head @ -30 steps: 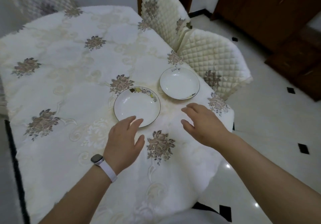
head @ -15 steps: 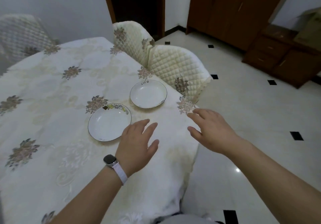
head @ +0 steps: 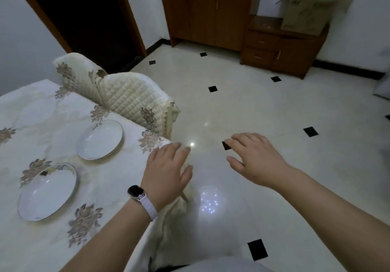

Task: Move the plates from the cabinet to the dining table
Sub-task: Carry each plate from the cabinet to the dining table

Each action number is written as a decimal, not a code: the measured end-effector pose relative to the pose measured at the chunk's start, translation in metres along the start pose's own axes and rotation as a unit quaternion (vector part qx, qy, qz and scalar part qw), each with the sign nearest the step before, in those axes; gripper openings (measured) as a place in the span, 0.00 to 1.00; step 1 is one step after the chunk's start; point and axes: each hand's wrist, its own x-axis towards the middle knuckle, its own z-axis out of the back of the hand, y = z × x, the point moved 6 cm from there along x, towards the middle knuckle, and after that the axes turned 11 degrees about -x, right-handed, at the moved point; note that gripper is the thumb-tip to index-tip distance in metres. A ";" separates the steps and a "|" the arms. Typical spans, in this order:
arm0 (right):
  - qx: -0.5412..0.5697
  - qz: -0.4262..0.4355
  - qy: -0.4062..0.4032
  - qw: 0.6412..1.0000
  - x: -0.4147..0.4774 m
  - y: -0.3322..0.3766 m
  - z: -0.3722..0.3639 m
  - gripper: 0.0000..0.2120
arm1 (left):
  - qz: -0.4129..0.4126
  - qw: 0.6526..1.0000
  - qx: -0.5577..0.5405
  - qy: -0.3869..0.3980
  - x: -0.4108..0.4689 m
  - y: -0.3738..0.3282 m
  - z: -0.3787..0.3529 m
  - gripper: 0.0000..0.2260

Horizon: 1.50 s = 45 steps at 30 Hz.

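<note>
Two plates [head: 99, 139] lie by the desk's [head: 52, 107] right edge. Both the left hand [head: 166, 170] and right hand [head: 255, 162] are empty, fingers loose. The best next move is probably to walk to the low cabinet [head: 282, 50] and grip the rims firmly.

Dim, cool indoor light, no hard shadows. Glossy floor [head: 274, 113] gives glare: bright pinpoint just past left hand [head: 166, 170] fingertips, plus cluster of small dots btwn the hands, nearer the wrists. Soft sheen on plate [head: 47, 191] left of left hand. Doorway [head: 90, 18] far beyond it near black. Right hand [head: 255, 160] slightly soft. Wide-angle bend at edges; verticals lean.
</note>
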 end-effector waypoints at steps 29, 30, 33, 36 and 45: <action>-0.022 -0.364 0.039 0.930 -0.031 -0.242 -0.022 0.26 | -0.316 0.940 -0.086 0.099 0.281 -0.159 -0.130 0.20; -0.022 -0.371 0.047 0.927 -0.021 -0.247 -0.023 0.26 | -0.325 0.936 -0.089 0.102 0.297 -0.155 -0.133 0.20; -0.036 -0.392 0.065 0.917 0.007 -0.259 -0.021 0.26 | -0.352 0.925 -0.099 0.103 0.342 -0.148 -0.141 0.20; -0.051 -0.416 0.064 0.906 0.027 -0.270 -0.013 0.25 | -0.379 0.913 -0.109 0.103 0.378 -0.150 -0.148 0.20; -0.063 -0.474 0.087 0.874 0.042 -0.298 -0.009 0.24 | -0.447 0.874 -0.118 0.150 0.427 -0.181 -0.175 0.20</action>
